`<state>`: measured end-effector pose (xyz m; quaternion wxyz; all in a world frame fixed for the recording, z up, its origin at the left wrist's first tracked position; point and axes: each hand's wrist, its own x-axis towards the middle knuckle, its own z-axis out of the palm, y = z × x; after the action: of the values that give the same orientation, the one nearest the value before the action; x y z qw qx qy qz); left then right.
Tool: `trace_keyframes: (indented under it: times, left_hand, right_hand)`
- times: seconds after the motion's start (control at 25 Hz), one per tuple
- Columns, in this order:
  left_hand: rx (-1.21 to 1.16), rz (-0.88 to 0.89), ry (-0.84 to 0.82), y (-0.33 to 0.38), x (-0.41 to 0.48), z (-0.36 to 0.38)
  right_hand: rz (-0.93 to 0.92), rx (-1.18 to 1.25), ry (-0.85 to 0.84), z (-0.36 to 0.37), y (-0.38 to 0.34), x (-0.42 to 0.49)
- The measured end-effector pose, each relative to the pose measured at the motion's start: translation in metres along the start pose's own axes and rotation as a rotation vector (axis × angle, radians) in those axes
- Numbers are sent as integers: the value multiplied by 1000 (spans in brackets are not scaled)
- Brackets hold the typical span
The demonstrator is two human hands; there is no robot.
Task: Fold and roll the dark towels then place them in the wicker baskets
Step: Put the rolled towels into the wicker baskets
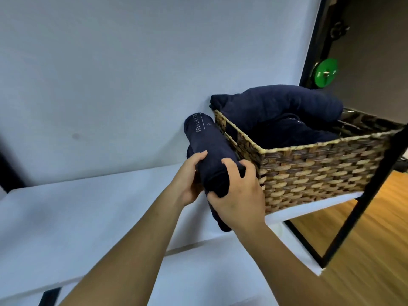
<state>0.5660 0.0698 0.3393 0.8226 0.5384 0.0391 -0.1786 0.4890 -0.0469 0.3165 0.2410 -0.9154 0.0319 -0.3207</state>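
A rolled dark navy towel [206,146] with white lettering is held up in the air just left of the wicker basket [313,173]. My left hand [187,180] grips its near end from the left side. My right hand [237,193] grips the same end from the right, fingers curled over the roll. A loose flap of the towel hangs below my right hand. The basket stands on the white table at the right and holds other dark towels [278,107], one bulging above its rim.
The white table surface [77,217] stretches left and toward me, backed by a white wall [110,74]. A black metal frame [362,206] runs past the basket's right side, with wooden floor [364,250] beyond. A green disc [326,72] hangs at upper right.
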Motion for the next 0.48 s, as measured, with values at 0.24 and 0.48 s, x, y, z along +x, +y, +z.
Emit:
trace_keyframes:
  times: [0.24, 0.48]
  left_hand:
    - [-314, 45, 12, 0, -9, 5]
    - [-317, 103, 239, -12, -37, -48]
  right_hand:
    - [214, 662, -70, -18, -14, -18]
    - [-33, 664, -658, -40, 0, -4]
